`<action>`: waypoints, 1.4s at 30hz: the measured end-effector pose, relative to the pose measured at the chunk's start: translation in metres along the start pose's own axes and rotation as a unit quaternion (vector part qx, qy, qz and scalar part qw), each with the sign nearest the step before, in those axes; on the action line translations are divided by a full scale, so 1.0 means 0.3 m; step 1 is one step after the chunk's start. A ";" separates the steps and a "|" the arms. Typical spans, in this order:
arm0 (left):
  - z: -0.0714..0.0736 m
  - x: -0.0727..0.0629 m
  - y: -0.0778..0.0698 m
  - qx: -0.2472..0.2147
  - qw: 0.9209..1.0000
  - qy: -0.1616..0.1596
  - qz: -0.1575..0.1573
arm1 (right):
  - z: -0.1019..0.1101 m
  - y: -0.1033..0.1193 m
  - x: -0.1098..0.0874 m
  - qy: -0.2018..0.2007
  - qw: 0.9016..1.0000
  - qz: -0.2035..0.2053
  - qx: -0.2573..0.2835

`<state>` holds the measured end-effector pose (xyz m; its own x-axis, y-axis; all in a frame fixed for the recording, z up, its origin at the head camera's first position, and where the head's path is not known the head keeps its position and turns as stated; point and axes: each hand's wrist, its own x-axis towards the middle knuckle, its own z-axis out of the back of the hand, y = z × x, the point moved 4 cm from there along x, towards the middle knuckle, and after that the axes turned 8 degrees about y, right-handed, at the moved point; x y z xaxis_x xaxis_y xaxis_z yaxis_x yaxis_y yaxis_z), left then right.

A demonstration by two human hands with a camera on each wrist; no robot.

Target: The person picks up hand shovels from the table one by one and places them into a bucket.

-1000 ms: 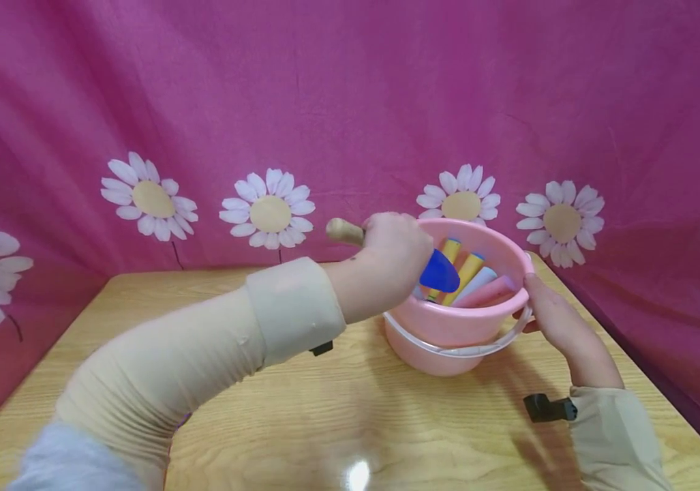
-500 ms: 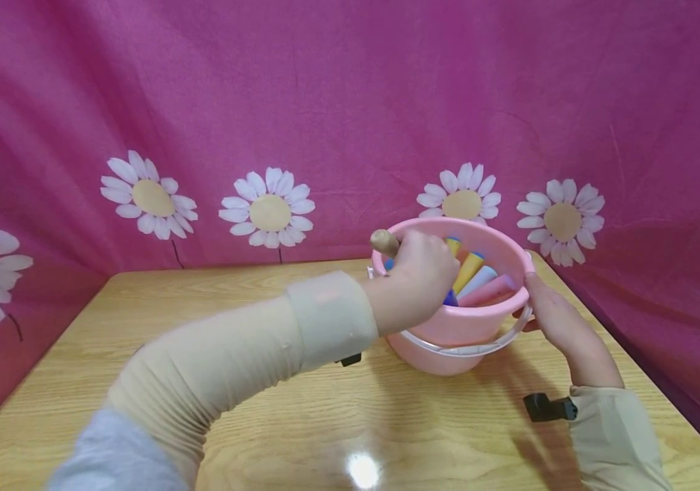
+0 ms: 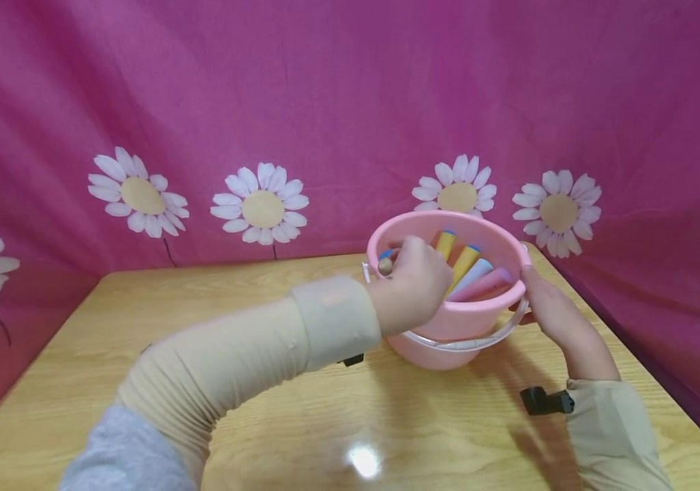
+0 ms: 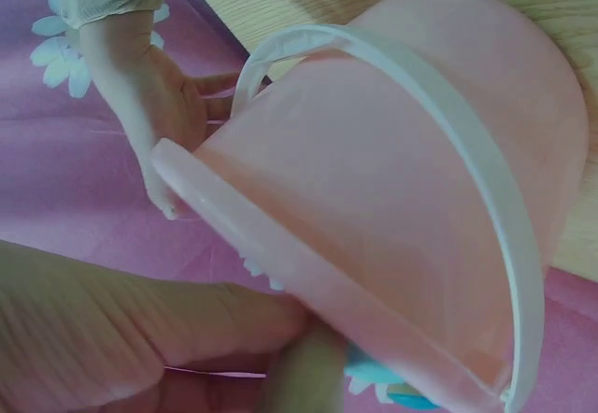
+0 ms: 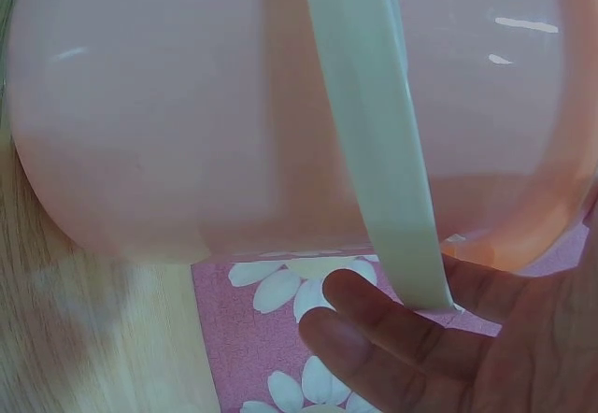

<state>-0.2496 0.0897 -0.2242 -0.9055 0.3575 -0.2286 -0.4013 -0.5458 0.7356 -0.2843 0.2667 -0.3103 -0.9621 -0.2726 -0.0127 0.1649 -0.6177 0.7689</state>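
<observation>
In the head view a pink bucket (image 3: 448,354) with a white handle (image 3: 478,341) stands at the table's right. My left hand (image 3: 417,279) is inside its rim, fingers curled round the wooden handle (image 3: 385,266) of a small toy shovel; its blue blade is hidden behind the hand and bucket wall. In the left wrist view, that shovel handle (image 4: 304,366) sits right at the rim. My right hand (image 3: 555,310) holds the bucket's right side, thumb at the rim and fingers below, beside the white handle (image 5: 383,142) in the right wrist view.
Inside the bucket lean yellow cylinders (image 3: 463,266) with blue ends, a pale blue one (image 3: 474,274) and a pink one (image 3: 481,284). A magenta curtain (image 3: 337,88) with daisies rises behind the wooden table (image 3: 300,423).
My left hand has moved right and down into the bucket with the shovel, whose blue blade has gone from sight. My right hand has kept its place on the bucket.
</observation>
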 end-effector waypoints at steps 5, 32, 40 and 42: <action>-0.009 -0.006 0.017 -0.007 0.999 0.040 0.005 | -0.001 -0.009 -0.002 -0.009 1.000 -0.016 0.009; -0.222 -0.011 0.093 -0.182 0.981 -0.010 0.068 | -0.016 -0.049 -0.026 0.013 0.998 -0.053 0.004; -0.313 -0.021 0.121 -0.248 0.965 0.003 0.089 | -0.015 -0.052 -0.030 0.011 0.998 -0.054 0.003; -0.335 -0.032 0.129 -0.261 0.961 -0.009 0.095 | -0.015 -0.053 -0.030 0.012 0.998 -0.058 0.000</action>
<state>-0.2705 -0.0110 -0.2578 -0.9684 0.2250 -0.1080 -0.2487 -0.9065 0.3413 -0.2772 0.2758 -0.3254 -0.9692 -0.2167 -0.1167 0.0529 -0.6464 0.7612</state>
